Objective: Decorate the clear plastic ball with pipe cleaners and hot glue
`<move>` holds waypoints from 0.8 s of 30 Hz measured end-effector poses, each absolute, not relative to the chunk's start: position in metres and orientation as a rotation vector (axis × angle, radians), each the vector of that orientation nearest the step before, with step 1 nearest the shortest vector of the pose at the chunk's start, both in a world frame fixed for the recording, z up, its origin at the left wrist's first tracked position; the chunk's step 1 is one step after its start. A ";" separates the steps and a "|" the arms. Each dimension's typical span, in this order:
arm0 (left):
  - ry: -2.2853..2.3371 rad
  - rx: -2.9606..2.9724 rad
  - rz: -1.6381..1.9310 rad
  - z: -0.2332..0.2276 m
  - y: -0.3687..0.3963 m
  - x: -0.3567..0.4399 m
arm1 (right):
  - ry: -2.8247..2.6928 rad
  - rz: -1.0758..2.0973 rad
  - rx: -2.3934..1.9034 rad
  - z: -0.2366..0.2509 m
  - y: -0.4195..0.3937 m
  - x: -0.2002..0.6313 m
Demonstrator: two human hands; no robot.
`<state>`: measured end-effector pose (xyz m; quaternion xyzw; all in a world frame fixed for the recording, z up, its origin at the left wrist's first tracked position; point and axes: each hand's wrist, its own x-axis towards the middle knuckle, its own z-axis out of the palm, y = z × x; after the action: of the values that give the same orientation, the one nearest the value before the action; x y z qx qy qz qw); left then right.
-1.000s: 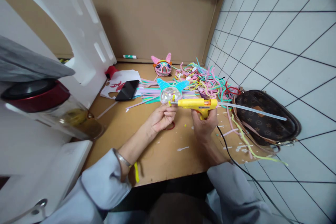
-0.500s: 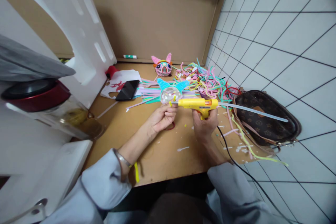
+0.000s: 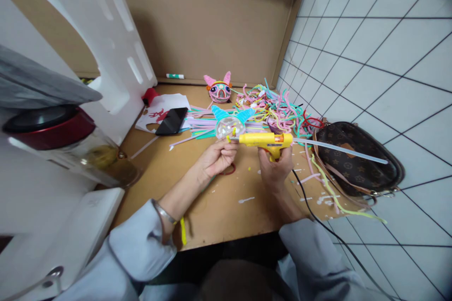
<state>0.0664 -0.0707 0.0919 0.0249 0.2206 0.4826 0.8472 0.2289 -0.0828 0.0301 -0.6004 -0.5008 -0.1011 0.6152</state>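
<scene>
One head-worn camera looks forward and down, close over the desk.

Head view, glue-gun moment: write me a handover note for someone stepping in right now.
Left hand: holds the clear ball with blue ears, raised above the desk.
Right hand: grips the yellow glue gun, nozzle at the ball's right side.
Done: both ears are on the ball.
Left: cannot tell what is being glued; pipe cleaners and a finished pink-eared ball lie behind.

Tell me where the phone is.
In the head view the phone lies left of centre on the board, partly on white paper, beyond the left hand.
</scene>
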 end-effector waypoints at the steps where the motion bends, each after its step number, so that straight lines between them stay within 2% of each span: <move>1: 0.460 0.055 1.018 0.092 -0.070 0.066 | -1.155 -0.222 -1.391 0.031 -0.083 0.229; 9: 0.464 0.033 1.010 0.094 -0.072 0.068 | -1.148 -0.134 -1.418 0.035 -0.085 0.228; 20: 0.501 0.087 0.976 0.092 -0.071 0.068 | -1.138 -0.230 -1.397 0.034 -0.086 0.227; 24: 0.515 0.208 0.997 0.089 -0.067 0.068 | -1.128 -0.172 -1.410 0.037 -0.086 0.225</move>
<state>0.0678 -0.0675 0.0894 0.0986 0.2436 0.4718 0.8416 0.2255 -0.0858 0.0365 -0.6121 -0.4900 -0.0746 0.6162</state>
